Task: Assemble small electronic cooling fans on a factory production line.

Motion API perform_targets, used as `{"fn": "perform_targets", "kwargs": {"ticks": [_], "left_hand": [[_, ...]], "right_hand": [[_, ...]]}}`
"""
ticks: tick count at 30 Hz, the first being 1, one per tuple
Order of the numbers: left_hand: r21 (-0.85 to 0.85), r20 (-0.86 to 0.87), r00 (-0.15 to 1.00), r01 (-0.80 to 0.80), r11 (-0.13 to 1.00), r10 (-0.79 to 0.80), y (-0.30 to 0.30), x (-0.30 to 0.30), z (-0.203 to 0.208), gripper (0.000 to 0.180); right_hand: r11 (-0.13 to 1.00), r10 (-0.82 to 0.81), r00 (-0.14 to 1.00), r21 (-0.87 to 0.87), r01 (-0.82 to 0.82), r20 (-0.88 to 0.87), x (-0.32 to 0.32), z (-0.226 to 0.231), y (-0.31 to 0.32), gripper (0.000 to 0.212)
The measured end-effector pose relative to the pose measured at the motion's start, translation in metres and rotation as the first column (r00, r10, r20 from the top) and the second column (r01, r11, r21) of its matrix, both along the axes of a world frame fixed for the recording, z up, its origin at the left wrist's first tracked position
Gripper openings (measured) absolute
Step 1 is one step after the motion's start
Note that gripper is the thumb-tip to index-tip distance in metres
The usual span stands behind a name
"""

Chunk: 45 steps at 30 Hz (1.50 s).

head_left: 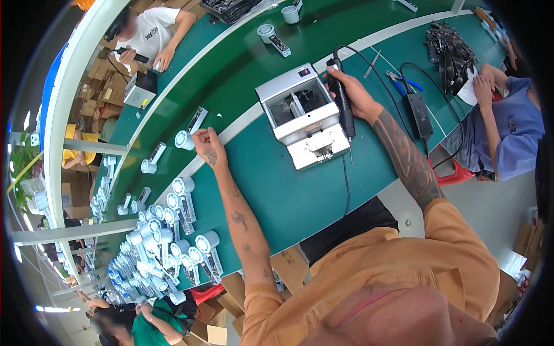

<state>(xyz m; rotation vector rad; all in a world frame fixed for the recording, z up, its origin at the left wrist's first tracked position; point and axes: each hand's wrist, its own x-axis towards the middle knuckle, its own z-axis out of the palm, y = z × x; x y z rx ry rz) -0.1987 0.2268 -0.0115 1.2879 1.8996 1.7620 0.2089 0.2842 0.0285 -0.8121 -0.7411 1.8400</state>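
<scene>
My left hand (210, 147) reaches over the edge of the green belt, with its fingers closed at the rim of a light-blue handheld fan body (184, 140). That body has a round head and an open handle showing dark parts inside. The fingertips are partly hidden, so how firmly they hold it is unclear. My right hand (353, 93) wraps round a black electric screwdriver (340, 101), upright along the right side of a silver screw feeder (300, 115). Its bit points down toward me. The feeder sits on the green worktable (259, 190).
Many similar fan bodies (167, 230) crowd the table at left; others lie on the belt (225, 75). Right of me are blue-handled pliers (397, 83), tweezers (373, 63), a black power adapter (418, 115) with cables and a dark parts pile (447, 46). Co-workers sit around.
</scene>
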Motion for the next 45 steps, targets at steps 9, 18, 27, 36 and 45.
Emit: {"fn": "perform_targets", "kwargs": {"ticks": [9, 18, 27, 36, 45], "left_hand": [[-0.023, -0.047, 0.999, -0.015, 1.0, 0.014, 0.0, 0.002, 0.003, 0.012], [-0.013, -0.086, 0.996, -0.02, 1.0, 0.019, 0.002, -0.001, -0.002, 0.013], [-0.027, -0.057, 0.998, -0.013, 1.0, 0.012, 0.0, -0.003, -0.005, 0.014], [-0.018, -0.059, 0.998, -0.007, 1.0, 0.006, 0.001, -0.012, -0.008, 0.015], [-0.108, -0.361, 0.927, -0.153, 0.982, 0.105, 0.005, 0.017, 0.014, 0.016]], "right_hand": [[1.0, -0.004, 1.0, 0.025, 0.004, 0.004, 0.0, 0.0, 0.0, 0.044], [1.0, -0.008, 1.0, -0.01, 0.007, -0.012, 0.002, 0.002, -0.001, 0.042], [1.0, 0.007, 0.999, -0.012, -0.007, -0.04, 0.002, -0.003, 0.0, 0.042], [1.0, 0.002, 0.999, 0.008, -0.001, -0.034, -0.003, 0.003, -0.001, 0.041], [0.999, 0.029, 0.99, -0.011, -0.031, -0.14, -0.008, -0.005, 0.002, 0.043]]}}
